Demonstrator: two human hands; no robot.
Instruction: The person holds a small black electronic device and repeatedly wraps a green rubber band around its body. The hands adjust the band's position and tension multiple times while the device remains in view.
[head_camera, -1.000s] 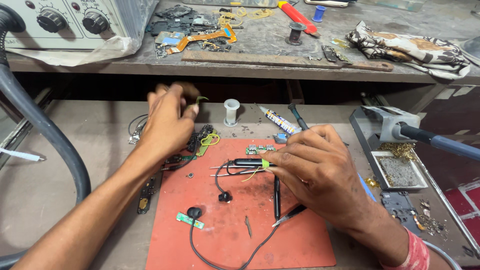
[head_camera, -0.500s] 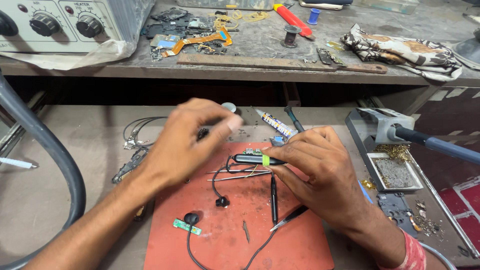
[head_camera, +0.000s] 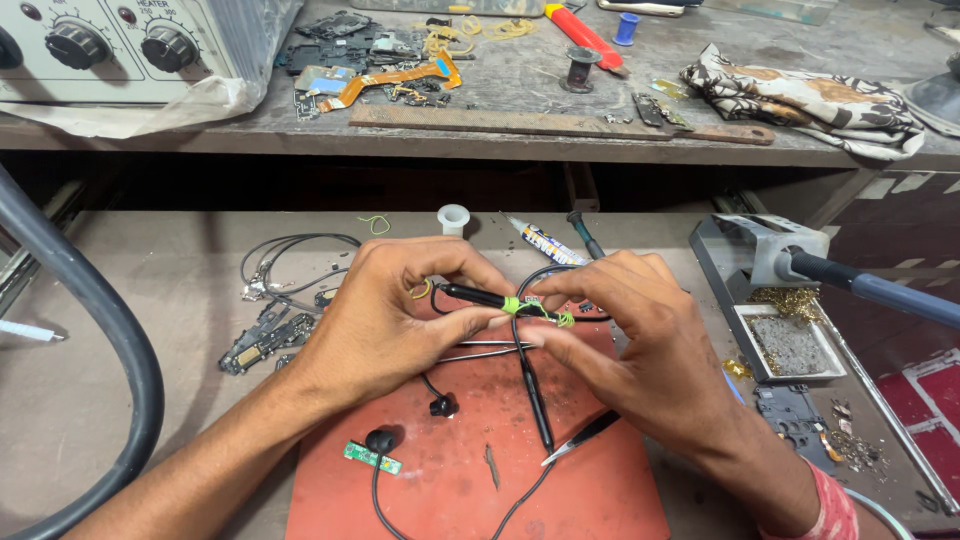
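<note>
My left hand (head_camera: 390, 315) and my right hand (head_camera: 640, 345) meet over a red work mat (head_camera: 460, 490). Between their fingertips is a thin black neckband part (head_camera: 480, 296) with a yellow-green rubber band (head_camera: 535, 310) wound around it. The left fingers pinch the black part's left end, the right fingers pinch the band and the black stem below it. Black earphone cables run down the mat to two earbuds (head_camera: 440, 405). A small green circuit board (head_camera: 372, 457) lies by the lower earbud. Tweezers (head_camera: 585, 437) rest under my right hand.
A soldering iron sits in its grey stand (head_camera: 770, 262) with a sponge tray at right. A glue tube (head_camera: 545, 240), white cap (head_camera: 453, 217), loose cables and phone parts (head_camera: 265, 335) lie on the bench. A thick black hose (head_camera: 110, 340) curves at left. The raised shelf holds a heater unit (head_camera: 110, 45) and a cloth (head_camera: 800, 95).
My left hand came from the far left of the bench to the mat's middle and now pinches the black part beside my right hand, which stayed put.
</note>
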